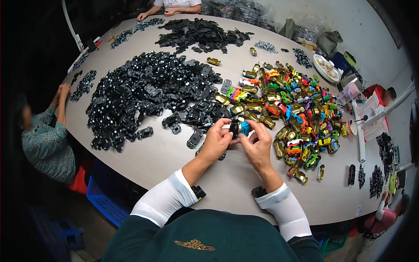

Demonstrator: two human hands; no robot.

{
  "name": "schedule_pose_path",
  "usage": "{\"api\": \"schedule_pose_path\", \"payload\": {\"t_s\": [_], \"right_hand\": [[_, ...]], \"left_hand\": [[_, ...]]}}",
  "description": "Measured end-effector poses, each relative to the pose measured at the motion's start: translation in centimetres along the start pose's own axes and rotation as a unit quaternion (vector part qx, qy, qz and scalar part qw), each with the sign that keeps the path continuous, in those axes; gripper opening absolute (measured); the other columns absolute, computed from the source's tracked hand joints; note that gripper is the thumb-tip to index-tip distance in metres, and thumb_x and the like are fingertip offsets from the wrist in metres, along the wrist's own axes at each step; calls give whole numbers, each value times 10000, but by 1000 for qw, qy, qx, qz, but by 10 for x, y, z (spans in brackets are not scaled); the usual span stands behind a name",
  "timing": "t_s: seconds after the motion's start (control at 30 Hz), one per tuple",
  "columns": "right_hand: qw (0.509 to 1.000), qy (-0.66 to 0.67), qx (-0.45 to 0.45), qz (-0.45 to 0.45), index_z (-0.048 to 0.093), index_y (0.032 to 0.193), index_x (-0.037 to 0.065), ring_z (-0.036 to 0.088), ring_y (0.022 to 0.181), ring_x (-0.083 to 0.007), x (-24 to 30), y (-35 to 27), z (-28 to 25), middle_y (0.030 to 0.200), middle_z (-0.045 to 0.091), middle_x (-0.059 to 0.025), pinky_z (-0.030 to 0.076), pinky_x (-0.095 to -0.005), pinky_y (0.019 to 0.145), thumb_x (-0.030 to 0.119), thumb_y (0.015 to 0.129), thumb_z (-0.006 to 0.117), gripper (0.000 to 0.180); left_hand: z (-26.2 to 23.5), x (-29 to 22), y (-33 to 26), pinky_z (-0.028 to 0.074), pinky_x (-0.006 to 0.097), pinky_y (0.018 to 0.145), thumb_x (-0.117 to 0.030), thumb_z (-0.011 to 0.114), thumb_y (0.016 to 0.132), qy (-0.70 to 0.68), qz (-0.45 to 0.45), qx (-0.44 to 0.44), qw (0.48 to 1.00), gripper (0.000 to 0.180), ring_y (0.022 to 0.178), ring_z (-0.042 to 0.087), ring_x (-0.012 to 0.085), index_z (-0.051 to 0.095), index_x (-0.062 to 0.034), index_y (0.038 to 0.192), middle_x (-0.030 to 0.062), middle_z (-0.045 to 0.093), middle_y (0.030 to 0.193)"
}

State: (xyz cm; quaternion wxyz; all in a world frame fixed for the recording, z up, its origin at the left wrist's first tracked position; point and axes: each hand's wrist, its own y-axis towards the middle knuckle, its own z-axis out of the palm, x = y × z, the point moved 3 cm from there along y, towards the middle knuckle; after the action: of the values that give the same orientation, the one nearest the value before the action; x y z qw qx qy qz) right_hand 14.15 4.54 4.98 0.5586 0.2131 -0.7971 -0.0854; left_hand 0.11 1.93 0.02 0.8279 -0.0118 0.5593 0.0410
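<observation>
A black chassis [234,128] meets a blue shell [245,128]; beside lie a black pile [144,94], gold and multicoloured shells [292,109], on a pale grey table [166,157].

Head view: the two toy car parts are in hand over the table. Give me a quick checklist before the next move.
1. Left hand holds the black chassis: ok.
2. Right hand holds the blue car shell: ok.
3. Parts meeting between the fingertips: ok.
4. Parts fully seated together: cannot tell, fingers cover the joint.
5. Black chassis pile on the left hand's side: ok.
6. Coloured shell pile on the right hand's side: ok.
</observation>
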Motion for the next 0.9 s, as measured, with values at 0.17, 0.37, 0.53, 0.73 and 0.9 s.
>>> {"api": "schedule_pose_path", "payload": {"t_s": [0.17,0.37,0.53,0.73,0.9], "right_hand": [[995,-72,1,-70,619,1102,-25,567,666,-183,10,-2,3,876,565,-109,457,-291,537,28,724,670,384],[995,-73,4,-60,620,1119,-25,587,698,-221,6,-2,3,898,575,-128,488,-327,586,15,724,664,399],[992,-91,11,-82,621,1127,-26,579,681,-194,4,1,0,947,572,-127,473,-300,556,-12,735,649,394],[998,-51,-22,-40,606,1142,-19,515,565,-109,10,-2,0,973,565,-104,420,-235,492,33,774,692,381],[985,103,-8,139,587,1147,-32,466,542,-15,-29,3,3,928,628,-75,356,-193,446,112,845,706,356]], "left_hand": [[-1,3,-2,563,248,762,40,481,927,86,16,23,996,318,847,636,97,422,-11,1235,72,654,964],[7,-16,-7,529,217,699,17,500,935,236,43,27,970,264,781,613,77,485,3,1198,33,647,929],[11,-15,-6,515,240,678,-23,585,907,42,72,4,996,163,745,611,77,572,12,1066,11,651,873],[-5,-3,1,543,222,701,3,661,862,-9,29,-26,999,165,782,625,91,573,-6,1001,49,637,947],[-2,0,3,548,262,778,28,685,829,-20,48,-7,999,204,838,631,102,576,3,999,65,644,958]]}}
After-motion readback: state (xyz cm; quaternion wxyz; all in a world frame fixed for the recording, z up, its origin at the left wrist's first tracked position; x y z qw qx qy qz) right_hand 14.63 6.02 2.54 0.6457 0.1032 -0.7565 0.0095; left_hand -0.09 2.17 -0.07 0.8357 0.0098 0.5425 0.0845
